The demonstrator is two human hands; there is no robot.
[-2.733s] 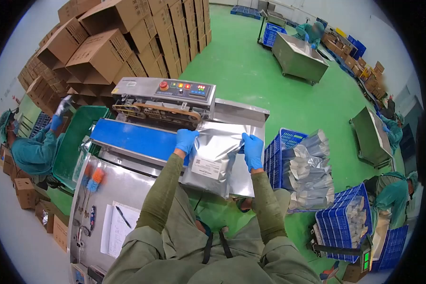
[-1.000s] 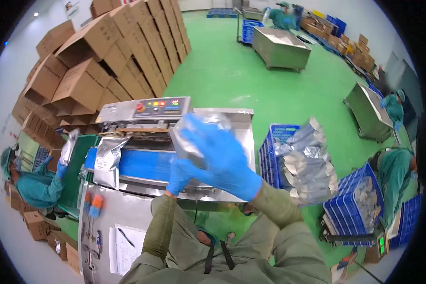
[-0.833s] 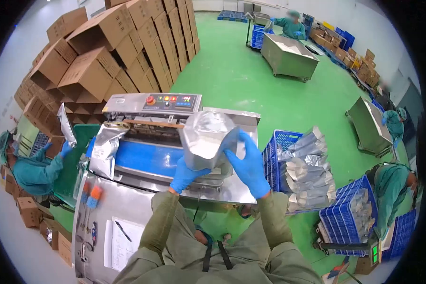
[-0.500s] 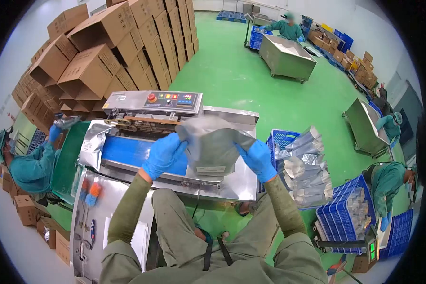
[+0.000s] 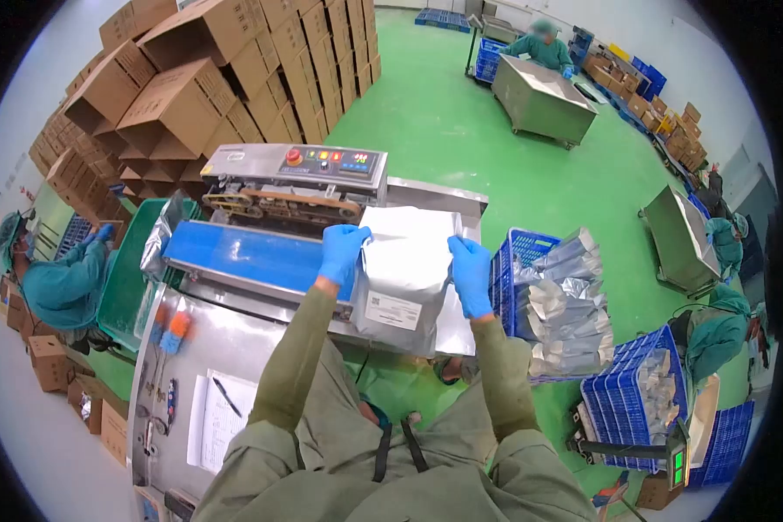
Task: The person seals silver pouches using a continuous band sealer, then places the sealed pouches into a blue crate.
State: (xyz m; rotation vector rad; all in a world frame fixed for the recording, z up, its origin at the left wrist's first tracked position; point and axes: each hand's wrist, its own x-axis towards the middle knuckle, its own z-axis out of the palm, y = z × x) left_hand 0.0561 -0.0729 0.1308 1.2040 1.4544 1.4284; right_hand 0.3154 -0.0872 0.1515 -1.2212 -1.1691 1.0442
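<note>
I have both gloved hands closed, fingers pinched on one bag: the left hand (image 5: 342,253) grips the upper left corner of a silver foil pouch (image 5: 409,248), and the right hand (image 5: 471,275) grips its upper right edge. The pouch is stretched between them, upright but tilted back, with a white printed label (image 5: 393,311) low on its front. It is at the right end of a blue conveyor belt (image 5: 244,253), in front of a steel band sealer (image 5: 261,163) whose panel has a red knob and lit displays.

To the right I see a blue plastic crate (image 5: 502,291) packed with more foil pouches (image 5: 567,309). At the belt's left end, another silver pouch (image 5: 160,237) leans over a green bin (image 5: 120,300), and a co-worker in teal (image 5: 61,283) sits beyond.

Near left, a steel worktop (image 5: 257,341) carries written sheets (image 5: 228,426) with a pen (image 5: 227,396) on top, and an orange-and-blue duster (image 5: 176,331).

Cardboard cartons (image 5: 300,78) are stacked far left. Far right, across the green floor (image 5: 426,113), another co-worker (image 5: 544,52) stands behind a wheeled steel tub (image 5: 539,106).
</note>
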